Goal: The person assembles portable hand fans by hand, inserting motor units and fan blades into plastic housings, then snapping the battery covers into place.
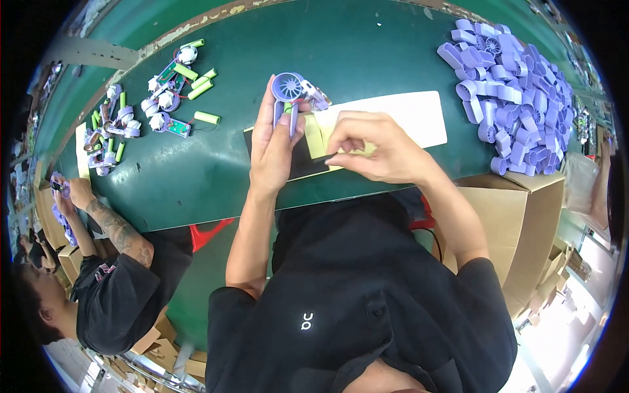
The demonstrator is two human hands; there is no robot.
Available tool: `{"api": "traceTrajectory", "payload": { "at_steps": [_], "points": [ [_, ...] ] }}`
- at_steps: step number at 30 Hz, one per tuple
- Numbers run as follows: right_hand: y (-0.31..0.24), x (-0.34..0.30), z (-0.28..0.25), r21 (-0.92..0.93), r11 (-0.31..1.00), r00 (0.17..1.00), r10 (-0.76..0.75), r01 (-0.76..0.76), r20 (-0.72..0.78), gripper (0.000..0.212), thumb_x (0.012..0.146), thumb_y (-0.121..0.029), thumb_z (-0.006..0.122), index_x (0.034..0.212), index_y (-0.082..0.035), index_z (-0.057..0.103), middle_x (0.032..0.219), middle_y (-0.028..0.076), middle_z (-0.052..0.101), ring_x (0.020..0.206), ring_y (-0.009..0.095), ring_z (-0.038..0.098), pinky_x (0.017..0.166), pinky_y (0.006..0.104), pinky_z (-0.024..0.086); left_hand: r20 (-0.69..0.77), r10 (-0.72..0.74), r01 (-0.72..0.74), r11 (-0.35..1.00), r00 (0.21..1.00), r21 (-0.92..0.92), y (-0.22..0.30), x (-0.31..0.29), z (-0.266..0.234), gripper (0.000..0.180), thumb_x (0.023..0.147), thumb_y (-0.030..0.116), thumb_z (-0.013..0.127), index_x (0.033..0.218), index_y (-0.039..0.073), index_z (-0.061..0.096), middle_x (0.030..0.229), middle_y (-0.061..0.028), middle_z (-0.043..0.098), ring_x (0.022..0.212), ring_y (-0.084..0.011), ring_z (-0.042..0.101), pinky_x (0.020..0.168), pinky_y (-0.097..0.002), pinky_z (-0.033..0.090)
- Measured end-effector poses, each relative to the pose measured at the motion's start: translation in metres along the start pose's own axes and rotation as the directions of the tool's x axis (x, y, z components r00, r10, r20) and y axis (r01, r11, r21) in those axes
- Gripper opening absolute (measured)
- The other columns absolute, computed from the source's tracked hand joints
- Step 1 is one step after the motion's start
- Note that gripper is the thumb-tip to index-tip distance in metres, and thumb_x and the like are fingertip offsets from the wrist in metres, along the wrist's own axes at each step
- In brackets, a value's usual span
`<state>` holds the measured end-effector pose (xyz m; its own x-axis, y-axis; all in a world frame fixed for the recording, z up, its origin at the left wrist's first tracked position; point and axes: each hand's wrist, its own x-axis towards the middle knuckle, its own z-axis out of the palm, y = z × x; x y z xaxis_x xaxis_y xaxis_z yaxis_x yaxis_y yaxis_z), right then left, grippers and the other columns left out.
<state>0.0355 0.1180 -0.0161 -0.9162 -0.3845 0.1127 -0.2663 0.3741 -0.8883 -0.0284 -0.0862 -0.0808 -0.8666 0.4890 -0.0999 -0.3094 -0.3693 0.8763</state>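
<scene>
My left hand [270,147] is closed around a purple fan housing [287,85] with a round vented end. A green battery cell [287,108] shows inside its handle, and a small fan part on wires hangs at its right side. My right hand [383,147] is pinched at the edge of a black sheet [300,159] with yellow backing paper [316,136], lying on the table under both hands. A small dark piece seems to be between the fingertips. Part of the sheet is hidden by my hands.
White paper [416,118] lies right of the sheet. A heap of purple housings [517,92] covers the table's right end, above a cardboard box [498,229]. Fan motors, circuit boards and green cells [185,71] lie at left. A co-worker [124,281] handles a purple part there.
</scene>
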Motion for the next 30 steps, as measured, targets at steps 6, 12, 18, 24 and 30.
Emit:
{"api": "traceTrajectory", "payload": {
  "at_steps": [6,12,18,24,30],
  "points": [
    [-0.045,-0.019,-0.035,0.352,0.928,0.939,0.22,-0.118,-0.266,0.015,0.087,-0.002,0.081,0.094,-0.002,0.067,0.086,0.0,0.065,0.077,0.009,0.059,0.071,0.0253,0.048,0.142,0.104,-0.14,0.952,0.984,0.273,0.013,-0.008,0.045,0.065,0.111,0.009,0.038,0.169,0.003,0.009,0.127,-0.0077,0.058,0.083,-0.0079,0.048,0.075,-0.0239,0.045],
    [-0.065,-0.02,-0.053,0.292,0.886,0.866,0.434,-0.361,-0.247,0.012,0.091,-0.007,0.078,0.092,0.001,0.068,0.08,-0.001,0.065,0.074,0.006,0.06,0.068,0.0234,0.049,0.219,0.003,-0.05,0.977,0.976,0.206,0.018,-0.005,0.072,0.074,0.104,0.0,0.038,0.168,0.0,0.001,0.16,-0.0165,0.039,0.129,-0.0191,0.052,0.104,-0.0309,0.046],
    [-0.049,-0.021,-0.061,0.249,0.836,0.809,0.541,-0.488,-0.23,0.016,0.088,-0.01,0.079,0.09,0.004,0.07,0.078,0.005,0.071,0.068,0.009,0.065,0.061,0.0249,0.053,0.28,0.099,-0.201,0.909,0.955,0.365,0.007,-0.004,0.081,0.079,0.1,0.0,0.04,0.169,0.004,0.004,0.16,-0.0118,0.039,0.132,-0.0181,0.05,0.107,-0.0305,0.043],
    [-0.049,-0.019,-0.07,0.231,0.798,0.779,0.598,-0.557,-0.187,0.019,0.086,-0.015,0.076,0.085,0.004,0.074,0.076,0.013,0.073,0.069,0.018,0.07,0.063,0.0323,0.054,0.329,0.113,-0.27,0.831,0.938,0.486,0.01,-0.007,0.09,0.076,0.103,-0.004,0.039,0.169,0.004,0.001,0.163,-0.0112,0.035,0.129,-0.0176,0.048,0.105,-0.0297,0.043],
    [-0.05,-0.016,-0.069,0.301,0.792,0.777,0.597,-0.531,-0.202,0.018,0.086,-0.013,0.075,0.086,0.005,0.074,0.076,0.014,0.074,0.069,0.018,0.071,0.064,0.0338,0.056,0.355,0.032,-0.196,0.877,0.934,0.438,0.013,0.0,0.086,0.081,0.096,-0.006,0.04,0.164,-0.009,-0.004,0.174,-0.0262,0.005,0.161,-0.0354,0.011,0.129,-0.0427,0.013]
  ]
}}
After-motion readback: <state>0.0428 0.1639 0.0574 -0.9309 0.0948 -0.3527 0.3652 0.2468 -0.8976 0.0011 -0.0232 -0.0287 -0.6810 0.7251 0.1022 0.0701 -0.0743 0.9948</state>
